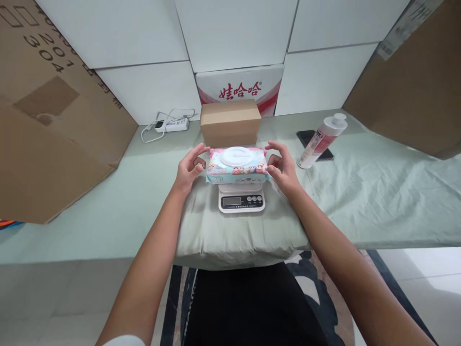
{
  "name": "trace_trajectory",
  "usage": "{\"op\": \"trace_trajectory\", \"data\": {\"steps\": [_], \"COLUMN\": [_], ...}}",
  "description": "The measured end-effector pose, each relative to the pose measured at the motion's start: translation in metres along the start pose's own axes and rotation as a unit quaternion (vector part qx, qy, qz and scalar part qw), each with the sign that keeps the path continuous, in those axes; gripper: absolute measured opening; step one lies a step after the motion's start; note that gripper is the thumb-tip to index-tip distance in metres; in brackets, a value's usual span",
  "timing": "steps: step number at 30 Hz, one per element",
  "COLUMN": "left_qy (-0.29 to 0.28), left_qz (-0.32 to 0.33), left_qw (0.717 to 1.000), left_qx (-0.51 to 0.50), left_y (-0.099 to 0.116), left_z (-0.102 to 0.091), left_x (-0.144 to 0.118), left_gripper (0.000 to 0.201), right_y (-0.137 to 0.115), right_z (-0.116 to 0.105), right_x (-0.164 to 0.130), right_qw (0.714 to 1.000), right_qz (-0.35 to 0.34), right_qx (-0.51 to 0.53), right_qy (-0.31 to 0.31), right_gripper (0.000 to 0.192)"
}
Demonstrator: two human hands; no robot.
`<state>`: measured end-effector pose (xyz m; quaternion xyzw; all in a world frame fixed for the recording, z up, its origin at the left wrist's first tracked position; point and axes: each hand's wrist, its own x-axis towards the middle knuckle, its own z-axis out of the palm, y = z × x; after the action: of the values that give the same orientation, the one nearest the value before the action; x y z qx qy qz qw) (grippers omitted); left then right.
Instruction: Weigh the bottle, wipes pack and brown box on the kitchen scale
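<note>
A pack of wet wipes (237,166) with a white round lid lies flat on a small white kitchen scale (241,198), which stands on a table covered in pale green cloth (108,216). My left hand (189,169) is at the pack's left end, fingers spread and curled, fingertips at or just off the wrapper. My right hand (283,166) is at the pack's right end in the same pose. Neither hand clearly grips the pack. The scale's display faces me, and its reading is too small to make out.
A closed brown cardboard box (230,122) stands just behind the scale. A white bottle (321,140) leans over a black phone (311,139) to the right. A power strip with cable (172,125) lies at the back left. Large cardboard sheets (46,115) lean at both sides.
</note>
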<state>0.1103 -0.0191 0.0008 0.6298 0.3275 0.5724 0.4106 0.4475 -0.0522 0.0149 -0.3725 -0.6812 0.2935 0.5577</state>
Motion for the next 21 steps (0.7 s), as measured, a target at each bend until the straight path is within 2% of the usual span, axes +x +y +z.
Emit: {"op": "trace_trajectory", "data": {"steps": [11, 21], "left_qy": [-0.031, -0.071], "left_qz": [0.008, -0.016], "left_qw": [0.998, 0.994], "left_qx": [0.05, 0.082], "left_y": [-0.0028, -0.0056], "left_z": [0.0041, 0.0051], "left_x": [-0.0035, -0.0085], "left_gripper": [0.101, 0.118], "right_y": [-0.0004, -0.0039], "right_z": [-0.0008, -0.0016], "right_x": [-0.0007, -0.0014], "right_qw": [1.0, 0.996], "right_qz": [0.0, 0.034], "right_qx": [-0.005, -0.032], "right_qy": [-0.012, -0.07], "right_gripper": [0.076, 0.089]}}
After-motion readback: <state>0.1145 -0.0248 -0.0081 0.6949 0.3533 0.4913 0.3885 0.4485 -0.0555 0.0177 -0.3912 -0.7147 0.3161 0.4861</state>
